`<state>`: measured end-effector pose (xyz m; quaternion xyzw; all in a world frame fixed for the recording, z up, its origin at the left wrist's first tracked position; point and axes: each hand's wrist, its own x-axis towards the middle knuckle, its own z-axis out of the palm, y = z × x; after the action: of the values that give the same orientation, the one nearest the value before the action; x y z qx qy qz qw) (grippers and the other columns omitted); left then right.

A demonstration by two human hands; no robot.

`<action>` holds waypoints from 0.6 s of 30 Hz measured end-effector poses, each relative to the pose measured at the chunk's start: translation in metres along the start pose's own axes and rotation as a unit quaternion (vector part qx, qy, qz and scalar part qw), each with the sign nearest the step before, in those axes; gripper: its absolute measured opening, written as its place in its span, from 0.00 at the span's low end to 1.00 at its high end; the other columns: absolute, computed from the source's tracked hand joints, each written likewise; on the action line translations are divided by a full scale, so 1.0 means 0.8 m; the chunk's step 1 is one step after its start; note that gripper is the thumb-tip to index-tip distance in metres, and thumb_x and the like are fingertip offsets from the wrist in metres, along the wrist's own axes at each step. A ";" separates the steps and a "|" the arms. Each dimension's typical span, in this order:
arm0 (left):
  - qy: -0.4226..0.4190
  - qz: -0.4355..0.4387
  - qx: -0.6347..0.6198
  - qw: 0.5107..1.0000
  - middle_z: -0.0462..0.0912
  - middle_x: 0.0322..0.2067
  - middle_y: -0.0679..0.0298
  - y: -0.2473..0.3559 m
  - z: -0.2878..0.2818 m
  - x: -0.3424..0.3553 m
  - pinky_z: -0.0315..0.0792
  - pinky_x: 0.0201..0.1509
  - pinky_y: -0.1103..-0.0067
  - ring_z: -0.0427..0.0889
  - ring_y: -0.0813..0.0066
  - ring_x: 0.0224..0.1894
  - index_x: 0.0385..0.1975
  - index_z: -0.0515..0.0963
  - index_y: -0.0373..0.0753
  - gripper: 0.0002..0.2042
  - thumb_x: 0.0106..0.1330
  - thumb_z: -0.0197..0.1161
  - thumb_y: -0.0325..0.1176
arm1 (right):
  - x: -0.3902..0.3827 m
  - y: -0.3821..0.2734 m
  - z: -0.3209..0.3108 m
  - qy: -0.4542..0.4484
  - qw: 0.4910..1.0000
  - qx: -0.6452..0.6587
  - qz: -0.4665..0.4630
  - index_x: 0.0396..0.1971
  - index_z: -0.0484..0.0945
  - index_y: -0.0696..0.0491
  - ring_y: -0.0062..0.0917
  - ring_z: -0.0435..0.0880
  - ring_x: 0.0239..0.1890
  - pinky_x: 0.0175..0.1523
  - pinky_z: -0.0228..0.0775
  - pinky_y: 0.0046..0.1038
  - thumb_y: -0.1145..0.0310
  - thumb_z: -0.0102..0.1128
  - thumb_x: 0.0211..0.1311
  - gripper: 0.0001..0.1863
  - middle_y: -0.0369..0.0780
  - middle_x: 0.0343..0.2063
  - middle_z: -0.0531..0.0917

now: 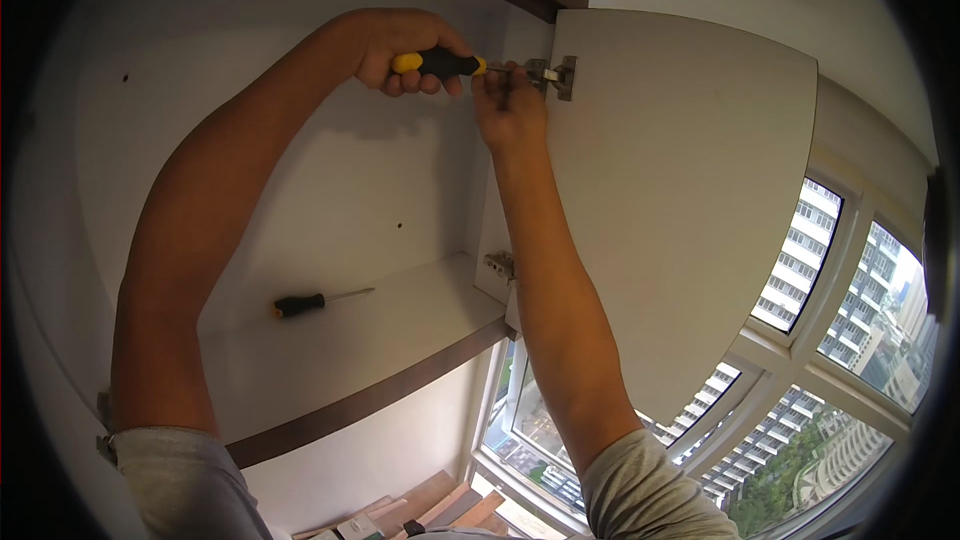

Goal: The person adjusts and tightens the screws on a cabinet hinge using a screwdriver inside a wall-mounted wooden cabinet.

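Note:
My left hand (405, 50) is closed around the yellow and black handle of a screwdriver (447, 63). Its thin shaft points right, toward a metal hinge (552, 77) joining the cabinet's side wall to the white door (680, 180). Close to the hinge, my right hand (512, 112) has its fingers bent together at the shaft, in what looks like a pinch. Those fingers partly cover the shaft and the near side of the hinge, so the tip is hidden.
A second screwdriver (300, 305), black-handled, lies on the cabinet's bottom panel. Lower on the side wall sits another hinge (499, 263), partly behind my right forearm. The door stands swung out to the right, before windows (800, 260). Boards (430, 500) lie below the brown cabinet edge (370, 400).

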<state>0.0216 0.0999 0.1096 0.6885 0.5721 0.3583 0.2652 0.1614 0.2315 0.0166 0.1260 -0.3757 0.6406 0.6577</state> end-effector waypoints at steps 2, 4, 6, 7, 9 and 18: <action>0.060 0.036 0.056 0.996 0.79 0.19 0.63 0.004 0.018 -0.007 0.61 0.14 0.83 0.73 0.81 0.15 0.34 0.82 0.35 0.20 0.70 0.61 0.49 | 0.000 -0.005 0.001 0.023 0.996 0.083 0.021 0.59 0.67 0.57 0.26 0.75 0.47 0.64 0.73 0.36 0.66 0.38 0.83 0.15 0.42 0.47 0.73; 0.122 0.070 0.110 0.984 0.79 0.19 0.65 0.011 0.023 -0.011 0.63 0.15 0.82 0.75 0.81 0.17 0.33 0.81 0.36 0.18 0.69 0.62 0.48 | -0.003 -0.007 -0.002 0.019 0.996 0.078 0.024 0.58 0.68 0.57 0.25 0.74 0.44 0.62 0.73 0.36 0.66 0.39 0.83 0.15 0.41 0.46 0.73; 0.124 0.103 0.362 0.918 0.79 0.21 0.64 0.016 0.019 -0.011 0.71 0.23 0.77 0.79 0.77 0.23 0.31 0.80 0.38 0.13 0.67 0.63 0.43 | -0.004 -0.007 -0.005 0.014 0.997 0.072 0.030 0.58 0.70 0.56 0.24 0.74 0.42 0.61 0.73 0.35 0.66 0.40 0.83 0.14 0.40 0.44 0.74; 0.126 0.102 0.361 0.918 0.79 0.21 0.64 0.015 0.025 -0.014 0.71 0.23 0.77 0.79 0.77 0.23 0.31 0.80 0.38 0.13 0.67 0.63 0.43 | -0.003 -0.010 -0.006 0.015 0.995 0.088 0.039 0.56 0.71 0.56 0.23 0.76 0.40 0.59 0.74 0.34 0.65 0.42 0.83 0.14 0.39 0.43 0.75; 0.242 0.251 0.586 0.732 0.82 0.24 0.62 0.005 0.038 -0.020 0.75 0.32 0.74 0.82 0.72 0.28 0.30 0.80 0.39 0.11 0.67 0.63 0.40 | -0.001 -0.011 -0.009 0.015 0.993 0.104 0.051 0.54 0.73 0.56 0.22 0.77 0.38 0.58 0.74 0.33 0.65 0.43 0.83 0.13 0.38 0.42 0.77; 0.358 0.407 0.706 0.456 0.81 0.25 0.65 -0.043 0.038 -0.002 0.76 0.37 0.74 0.84 0.69 0.31 0.33 0.81 0.40 0.04 0.61 0.67 0.30 | 0.002 -0.008 -0.007 0.015 0.986 0.151 0.070 0.53 0.75 0.54 0.22 0.79 0.37 0.56 0.76 0.32 0.66 0.45 0.82 0.12 0.38 0.41 0.80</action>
<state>0.0250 0.1069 0.0645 0.6053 0.3289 0.1140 -0.7159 0.1690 0.2354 0.0163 0.1878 -0.2723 0.7364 0.5901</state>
